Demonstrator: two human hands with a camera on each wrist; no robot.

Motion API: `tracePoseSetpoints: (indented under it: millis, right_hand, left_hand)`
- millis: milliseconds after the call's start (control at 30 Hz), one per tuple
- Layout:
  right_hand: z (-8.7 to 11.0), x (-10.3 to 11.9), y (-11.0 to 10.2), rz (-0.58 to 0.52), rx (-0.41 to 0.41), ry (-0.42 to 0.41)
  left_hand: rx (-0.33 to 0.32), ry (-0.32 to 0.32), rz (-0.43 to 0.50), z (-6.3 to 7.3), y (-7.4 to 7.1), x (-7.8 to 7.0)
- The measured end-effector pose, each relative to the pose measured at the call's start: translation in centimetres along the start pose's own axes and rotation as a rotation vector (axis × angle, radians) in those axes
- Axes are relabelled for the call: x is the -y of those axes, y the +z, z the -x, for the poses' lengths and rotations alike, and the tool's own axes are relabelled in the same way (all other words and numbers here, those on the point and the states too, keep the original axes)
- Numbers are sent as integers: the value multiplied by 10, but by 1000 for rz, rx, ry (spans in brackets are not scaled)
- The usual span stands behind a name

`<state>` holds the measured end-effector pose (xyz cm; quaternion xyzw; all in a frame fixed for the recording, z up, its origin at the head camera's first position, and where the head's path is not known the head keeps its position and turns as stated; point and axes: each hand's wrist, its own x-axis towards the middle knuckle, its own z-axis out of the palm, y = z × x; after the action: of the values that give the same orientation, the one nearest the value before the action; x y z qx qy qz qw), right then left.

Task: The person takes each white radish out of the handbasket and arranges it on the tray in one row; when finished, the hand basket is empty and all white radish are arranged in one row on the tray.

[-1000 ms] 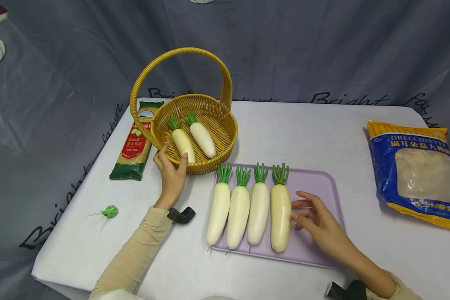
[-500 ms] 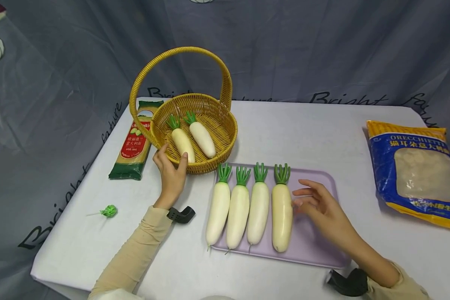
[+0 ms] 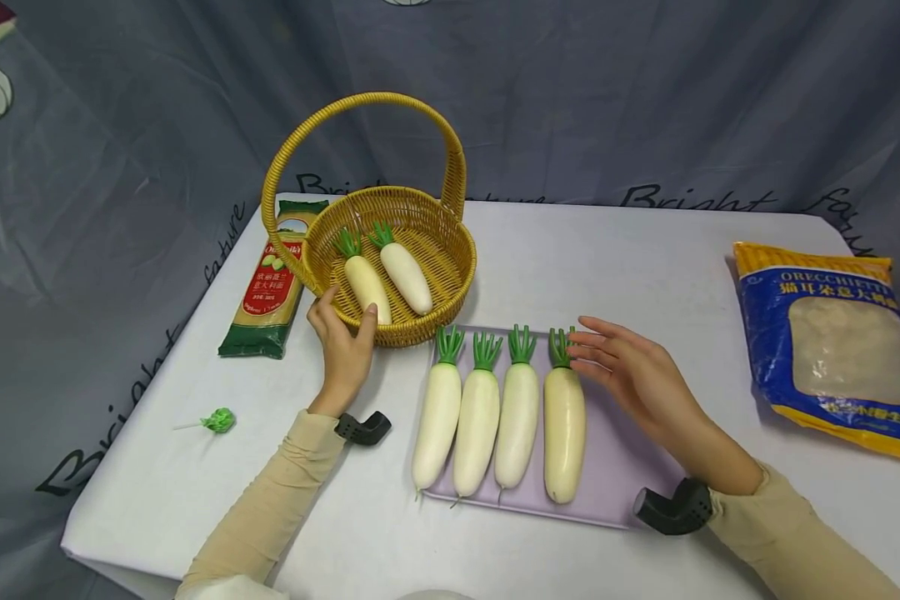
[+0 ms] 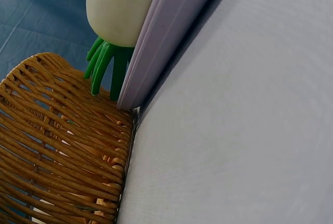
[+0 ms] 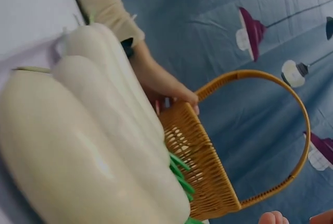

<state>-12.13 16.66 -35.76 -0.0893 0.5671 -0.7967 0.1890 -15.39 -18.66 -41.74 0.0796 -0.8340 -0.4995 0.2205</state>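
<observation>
A white radish (image 3: 564,437) with green leaves lies rightmost in a row on the lilac tray (image 3: 622,467). My right hand (image 3: 641,379) hovers at its leaves with fingers extended, partly covering them; whether they touch is unclear. Other white radishes (image 3: 476,433) lie close together to its left. At the near-left rim of the yellow woven basket (image 3: 461,287), my left hand (image 3: 343,354) grips with its thumb over the edge. Two smaller radishes, one cream (image 3: 367,287) and one white (image 3: 407,279), rest inside. The left wrist view shows the basket side (image 4: 62,146) against the tray edge (image 4: 148,52).
A green and red pasta packet (image 3: 270,287) lies left of the basket. Nearer on the white table (image 3: 607,267) is a green-wrapped lollipop (image 3: 219,421). A large blue and yellow pasta bag (image 3: 832,350) sits at the right. Behind hangs a grey curtain (image 3: 570,100).
The rightmost radish has shifted slightly right. My right hand has moved from beside its body up to its leaves, fingers straightening. My left hand has stayed on the basket rim.
</observation>
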Motion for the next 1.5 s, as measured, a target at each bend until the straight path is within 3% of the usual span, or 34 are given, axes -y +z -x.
tracePoseSetpoints:
  millis: [100,300,433,533,733,900,1033,1233,1500]
  right_hand:
    - [-12,2,3,-63,-20,29]
    - [-43,3,12,-58,-13,38]
    - [-67,5,22,-97,0,116]
    - [-86,7,34,-123,5,155]
    - [-125,8,64,-221,28,111]
    - [-154,6,89,-310,77,144]
    - [-173,-1,103,-212,60,133]
    - [-196,-11,117,27,-61,101]
    - [-210,-23,137,613,-207,69]
  left_hand:
    - [0,0,1,0,0,0]
    - [4,1,8,-1,1,-1]
    - [5,-3,9,-1,2,-2]
    - [3,-7,7,-1,2,-2]
    - [9,-2,15,-1,3,-3]
    - [3,-3,13,0,3,-3]
    - [-2,0,14,0,3,-3]
    - [6,-5,13,1,1,-3]
    - [5,-9,18,1,-1,-3]
